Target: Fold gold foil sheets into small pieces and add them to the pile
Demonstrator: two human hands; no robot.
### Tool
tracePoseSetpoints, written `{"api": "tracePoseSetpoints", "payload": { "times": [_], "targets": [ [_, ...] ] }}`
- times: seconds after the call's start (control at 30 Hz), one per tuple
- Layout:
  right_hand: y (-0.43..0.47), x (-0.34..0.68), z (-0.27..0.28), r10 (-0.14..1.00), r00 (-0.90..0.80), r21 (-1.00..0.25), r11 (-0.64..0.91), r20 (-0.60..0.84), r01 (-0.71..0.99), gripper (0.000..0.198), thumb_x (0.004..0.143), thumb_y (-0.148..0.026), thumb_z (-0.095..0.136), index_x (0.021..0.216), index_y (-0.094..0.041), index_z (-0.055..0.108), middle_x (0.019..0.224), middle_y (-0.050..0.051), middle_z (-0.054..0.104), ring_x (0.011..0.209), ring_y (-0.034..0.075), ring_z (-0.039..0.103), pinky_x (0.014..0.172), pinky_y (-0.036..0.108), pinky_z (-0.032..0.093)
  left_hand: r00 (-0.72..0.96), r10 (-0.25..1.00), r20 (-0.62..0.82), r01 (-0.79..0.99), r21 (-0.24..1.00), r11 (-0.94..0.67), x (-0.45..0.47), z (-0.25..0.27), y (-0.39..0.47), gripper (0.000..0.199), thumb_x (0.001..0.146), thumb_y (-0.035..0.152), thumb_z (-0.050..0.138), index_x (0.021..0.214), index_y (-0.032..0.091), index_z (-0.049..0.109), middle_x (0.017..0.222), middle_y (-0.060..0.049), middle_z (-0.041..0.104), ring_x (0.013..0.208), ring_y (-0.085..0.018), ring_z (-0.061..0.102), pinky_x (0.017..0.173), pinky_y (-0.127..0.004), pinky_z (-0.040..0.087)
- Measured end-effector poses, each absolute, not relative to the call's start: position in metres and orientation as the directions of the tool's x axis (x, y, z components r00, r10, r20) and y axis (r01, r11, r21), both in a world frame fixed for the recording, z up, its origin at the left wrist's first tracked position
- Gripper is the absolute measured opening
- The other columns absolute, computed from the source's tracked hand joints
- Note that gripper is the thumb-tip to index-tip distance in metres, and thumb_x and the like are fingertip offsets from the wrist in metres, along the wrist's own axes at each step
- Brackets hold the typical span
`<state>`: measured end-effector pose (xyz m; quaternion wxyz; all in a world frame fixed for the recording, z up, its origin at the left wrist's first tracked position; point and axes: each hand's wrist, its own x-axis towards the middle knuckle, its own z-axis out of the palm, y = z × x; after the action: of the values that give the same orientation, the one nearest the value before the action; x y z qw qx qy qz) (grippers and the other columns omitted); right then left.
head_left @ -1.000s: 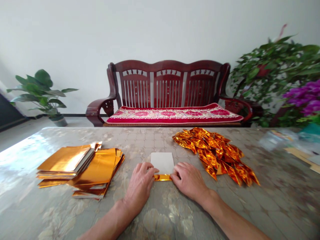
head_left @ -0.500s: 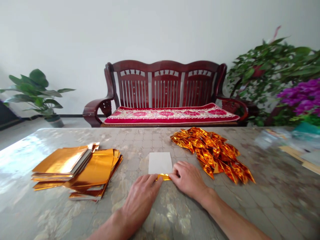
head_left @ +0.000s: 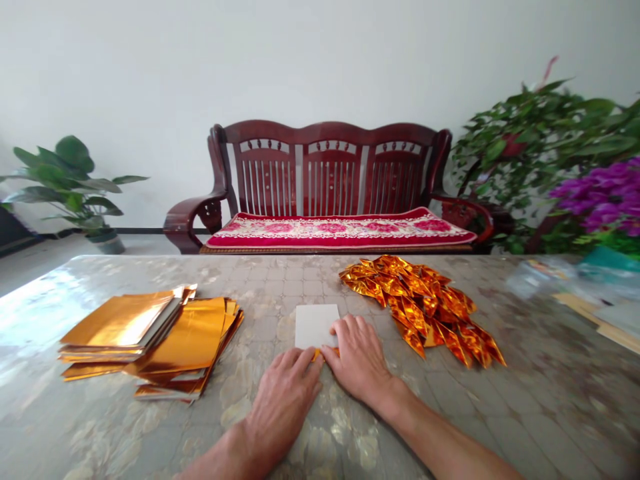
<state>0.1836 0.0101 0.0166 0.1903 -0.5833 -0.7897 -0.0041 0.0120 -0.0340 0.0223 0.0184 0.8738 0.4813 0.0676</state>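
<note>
A square sheet of foil paper (head_left: 315, 324) lies white side up on the table, its near edge folded over into a narrow gold strip. My left hand (head_left: 287, 393) holds the left end of that fold, fingers together and pressing down. At the fold's middle and right, my right hand (head_left: 359, 357) presses with the thumb, its curled fingers resting over the sheet's right side. Most of the gold strip is hidden under both hands. To the left lie stacks of gold foil sheets (head_left: 187, 337). Beyond my right hand is a heap of folded gold foil pieces (head_left: 415, 300).
The table (head_left: 270, 280) has a patterned, glossy cover. Clear plastic bags (head_left: 540, 277) and tan strips (head_left: 583, 310) lie at its right end. Behind it stand a wooden bench (head_left: 333, 173) with a red floral cushion, a potted plant (head_left: 75, 187) and purple flowers (head_left: 605, 197).
My right hand has slid left along the fold, its thumb now close to my left fingertips, covering more of the gold strip. My left hand stays nearly in place.
</note>
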Motion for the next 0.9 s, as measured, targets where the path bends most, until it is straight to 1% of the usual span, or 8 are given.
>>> {"api": "tracePoseSetpoints", "payload": {
  "times": [0.13,0.33,0.47,0.53,0.6,0.7,0.8,0.9],
  "targets": [
    [0.010,0.186,0.013,0.926,-0.234,-0.164,0.291,0.298,0.943,0.026,0.086,-0.040,0.069,0.099,-0.021,0.057,0.103,0.007,0.060,0.098,0.027,0.050,0.086,0.040,0.036,0.549,0.827,0.117,0.831,0.032,-0.556,0.010,0.019,-0.036,0.032,0.095,0.016,0.053,0.126,0.020,0.059,0.123,-0.008,0.066,0.108,-0.026,0.061,0.090,-0.040,0.052],
    [0.010,0.200,0.009,0.916,-0.243,-0.063,0.277,0.320,0.959,0.028,0.085,-0.040,0.071,0.101,-0.021,0.058,0.101,0.007,0.059,0.098,0.028,0.050,0.085,0.041,0.037,0.524,0.831,0.186,0.851,-0.096,-0.516,0.000,0.005,-0.042,0.033,0.096,0.009,0.046,0.125,0.015,0.061,0.128,-0.012,0.065,0.111,-0.025,0.062,0.097,-0.040,0.049],
    [0.012,0.205,0.006,0.893,-0.278,-0.012,0.301,0.354,0.954,0.025,0.086,-0.038,0.071,0.099,-0.021,0.058,0.100,0.007,0.059,0.094,0.027,0.050,0.083,0.040,0.038,0.505,0.847,0.166,0.862,-0.148,-0.485,-0.003,0.005,-0.044,0.032,0.094,0.006,0.047,0.121,0.013,0.063,0.120,-0.013,0.067,0.105,-0.026,0.064,0.089,-0.041,0.051],
    [0.013,0.207,0.005,0.882,-0.288,0.002,0.309,0.373,0.951,0.021,0.087,-0.033,0.071,0.097,-0.021,0.058,0.098,0.007,0.060,0.092,0.027,0.050,0.081,0.039,0.037,0.507,0.850,0.144,0.860,-0.149,-0.488,-0.004,0.010,-0.044,0.029,0.093,0.006,0.050,0.116,0.014,0.064,0.114,-0.011,0.068,0.100,-0.027,0.064,0.085,-0.041,0.051],
    [0.014,0.208,0.006,0.871,-0.295,-0.011,0.325,0.393,0.946,0.013,0.088,-0.025,0.068,0.095,-0.021,0.058,0.095,0.006,0.060,0.090,0.026,0.051,0.078,0.038,0.037,0.510,0.851,0.129,0.859,-0.136,-0.494,-0.004,0.015,-0.043,0.024,0.092,0.007,0.053,0.109,0.016,0.066,0.107,-0.009,0.068,0.094,-0.026,0.064,0.082,-0.040,0.051],
    [0.015,0.212,0.008,0.831,-0.332,-0.086,0.410,0.447,0.908,0.005,0.091,-0.016,0.062,0.092,-0.020,0.060,0.090,0.005,0.061,0.087,0.023,0.052,0.077,0.035,0.036,0.499,0.857,0.133,0.866,-0.105,-0.488,-0.005,0.021,-0.038,0.014,0.093,0.012,0.054,0.098,0.019,0.065,0.093,-0.005,0.066,0.085,-0.024,0.062,0.077,-0.039,0.050],
    [0.014,0.214,0.012,0.757,-0.439,-0.143,0.563,0.484,0.814,0.007,0.093,-0.022,0.063,0.086,-0.021,0.062,0.087,0.003,0.063,0.086,0.021,0.051,0.077,0.034,0.036,0.465,0.867,0.177,0.885,-0.057,-0.463,-0.007,0.021,-0.032,0.013,0.096,0.018,0.052,0.093,0.022,0.064,0.088,-0.003,0.064,0.084,-0.024,0.061,0.076,-0.039,0.049],
    [0.013,0.215,0.016,0.702,-0.547,-0.122,0.658,0.456,0.743,0.012,0.091,-0.032,0.067,0.084,-0.022,0.065,0.086,0.000,0.065,0.087,0.020,0.051,0.077,0.034,0.035,0.443,0.873,0.205,0.891,0.011,-0.454,-0.008,0.018,-0.025,0.013,0.098,0.021,0.051,0.096,0.022,0.064,0.095,-0.004,0.065,0.089,-0.024,0.061,0.079,-0.038,0.048]
  ]
}}
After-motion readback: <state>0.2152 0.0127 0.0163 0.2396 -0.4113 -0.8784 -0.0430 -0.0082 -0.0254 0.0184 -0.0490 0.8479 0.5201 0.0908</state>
